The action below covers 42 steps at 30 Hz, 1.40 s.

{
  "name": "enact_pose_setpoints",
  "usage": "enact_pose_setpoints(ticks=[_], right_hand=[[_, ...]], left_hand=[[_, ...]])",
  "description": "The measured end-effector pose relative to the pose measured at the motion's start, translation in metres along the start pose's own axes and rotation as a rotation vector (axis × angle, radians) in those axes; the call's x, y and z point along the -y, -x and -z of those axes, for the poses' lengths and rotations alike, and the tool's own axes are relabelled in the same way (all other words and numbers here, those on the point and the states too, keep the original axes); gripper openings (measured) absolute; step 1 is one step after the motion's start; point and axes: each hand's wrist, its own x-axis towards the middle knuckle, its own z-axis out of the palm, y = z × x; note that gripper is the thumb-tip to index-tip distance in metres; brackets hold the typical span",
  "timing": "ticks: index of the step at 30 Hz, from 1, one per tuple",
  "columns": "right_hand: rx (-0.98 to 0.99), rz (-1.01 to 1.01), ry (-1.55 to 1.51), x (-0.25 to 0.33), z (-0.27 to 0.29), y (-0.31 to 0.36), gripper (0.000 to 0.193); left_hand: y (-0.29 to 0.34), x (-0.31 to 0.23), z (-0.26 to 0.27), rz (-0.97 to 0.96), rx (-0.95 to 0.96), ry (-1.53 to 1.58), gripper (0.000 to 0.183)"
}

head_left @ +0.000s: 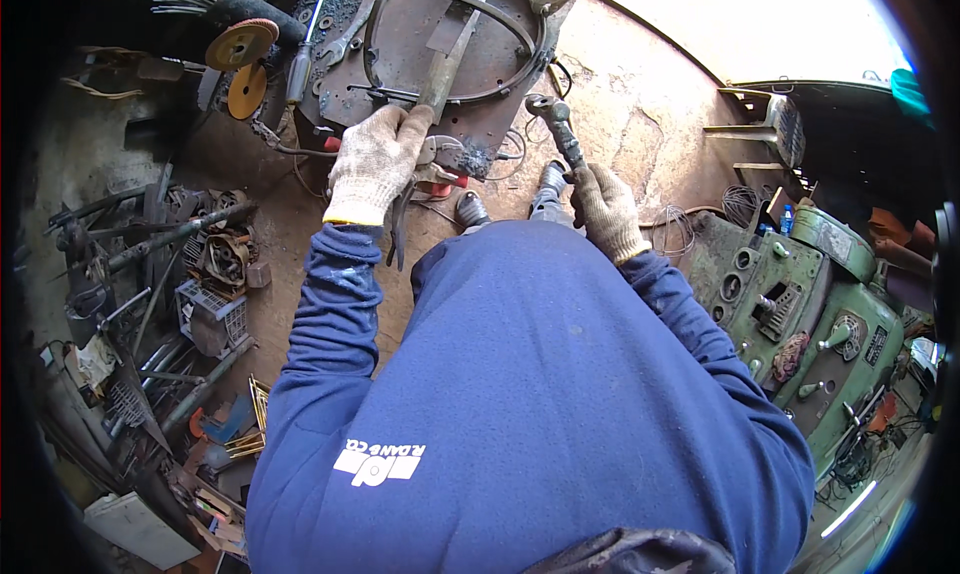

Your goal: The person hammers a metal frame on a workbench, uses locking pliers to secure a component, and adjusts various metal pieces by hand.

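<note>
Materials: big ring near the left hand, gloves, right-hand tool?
Ring: likely steel; dark, dull, brownish patches suggesting rust.
Gloves: knit fabric, perhaps cotton; matte off-white, visibly soiled, yellow cuff edge.
Tool in right hand: metal, probably steel; dark, worn, with glints near the head.

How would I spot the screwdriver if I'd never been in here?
Find the metal worktable ahead of the person. Beyond the gloved left hand, near the table's left edge, two round discs sit close together; the screwdriver lies just right of them. Its long, thin shaft sets it apart from the discs and the nearby wrench.
</note>
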Motion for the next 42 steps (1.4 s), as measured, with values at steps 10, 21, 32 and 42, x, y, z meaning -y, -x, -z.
enact_pose_setpoints(ticks=[10,21,32,42], right_hand=[[0.014,0.011,0.002,0.007,-0.005,0.003,0.034],[0.067,0.034,-0.023,0.024,-0.004,0.003,0.029],[0.216,0.167,0.029,0.058,-0.031,-0.019,0.033],[0.224,0.746,-0.138,0.134,-0.042,0.001,0.031]], left_hand=[[-0.004,-0.017,-0.008,-0.063,-0.03,-0.383,0.059],[0.008,-0.011,0.006,0.063,0.077,0.037,0.045],[0.013,0.03,-0.013,-0.157,-0.073,-0.178,0.044],[0.026,0.049,-0.01,-0.083,-0.008,-0.053,0.041]])
